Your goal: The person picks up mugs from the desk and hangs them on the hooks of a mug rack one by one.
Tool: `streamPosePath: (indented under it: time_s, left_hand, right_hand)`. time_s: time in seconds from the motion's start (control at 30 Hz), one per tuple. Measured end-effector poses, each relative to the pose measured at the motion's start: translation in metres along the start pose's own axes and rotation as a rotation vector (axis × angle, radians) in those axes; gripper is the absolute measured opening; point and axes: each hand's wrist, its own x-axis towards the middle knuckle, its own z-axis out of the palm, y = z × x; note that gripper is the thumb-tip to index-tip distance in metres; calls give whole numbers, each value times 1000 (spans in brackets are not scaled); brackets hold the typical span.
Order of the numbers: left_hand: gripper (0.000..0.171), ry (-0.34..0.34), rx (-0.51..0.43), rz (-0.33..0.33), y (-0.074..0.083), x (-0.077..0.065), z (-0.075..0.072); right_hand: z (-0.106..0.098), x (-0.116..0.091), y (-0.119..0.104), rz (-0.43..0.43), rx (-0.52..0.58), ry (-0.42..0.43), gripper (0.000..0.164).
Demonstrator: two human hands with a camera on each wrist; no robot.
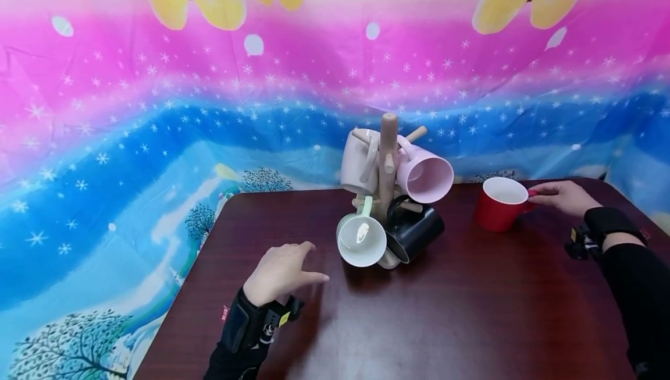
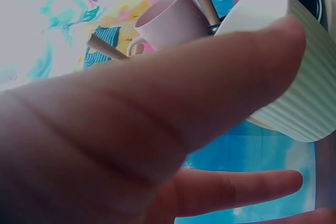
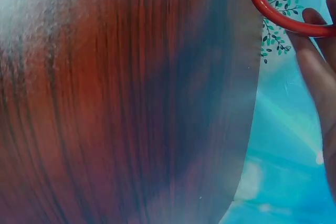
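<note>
At the right of the head view, my right hand (image 1: 562,196) pinches the handle of a red mug (image 1: 494,214) with a white inside. The mug is upright at the table's right side. In the right wrist view, its red handle (image 3: 286,22) shows between the fingers and thumb. My left hand (image 1: 280,272) has its thumb and fingers spread and holds nothing. Near it, a pale green ribbed mug (image 2: 310,77) hangs on a wooden mug tree (image 1: 388,164), its white inside facing the head camera. In the left wrist view the thumb overlaps this mug.
Also on the tree hang a whitish-pink mug (image 1: 356,162) and a pink mug (image 1: 426,176) above, and a black mug (image 1: 419,231) below. Under everything is a dark red-brown table (image 1: 445,322). A colourful printed cloth (image 1: 293,77) stands behind it.
</note>
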Motion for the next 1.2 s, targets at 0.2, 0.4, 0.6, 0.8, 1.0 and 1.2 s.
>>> streamPosePath:
  time_s: [0.2, 0.4, 0.6, 0.8, 1.0, 1.2]
  left_hand:
    - [66, -18, 2, -7, 1, 1, 2]
    - [67, -19, -3, -26, 2, 3, 3]
    - [67, -20, 1, -29, 2, 3, 3]
    - [65, -14, 1, -26, 2, 3, 1]
    - [64, -11, 5, -29, 2, 2, 1]
    - [65, -7, 12, -38, 3, 2, -1]
  right_hand:
    - [3, -7, 12, -6, 304, -32, 36]
    - [13, -23, 16, -41, 583, 81, 19]
    - [5, -38, -3, -35, 552, 294, 17]
    - [2, -61, -29, -12, 358, 423, 26]
    - [17, -100, -53, -83, 323, 500, 24]
    - [41, -130, -85, -168, 545, 592, 33]
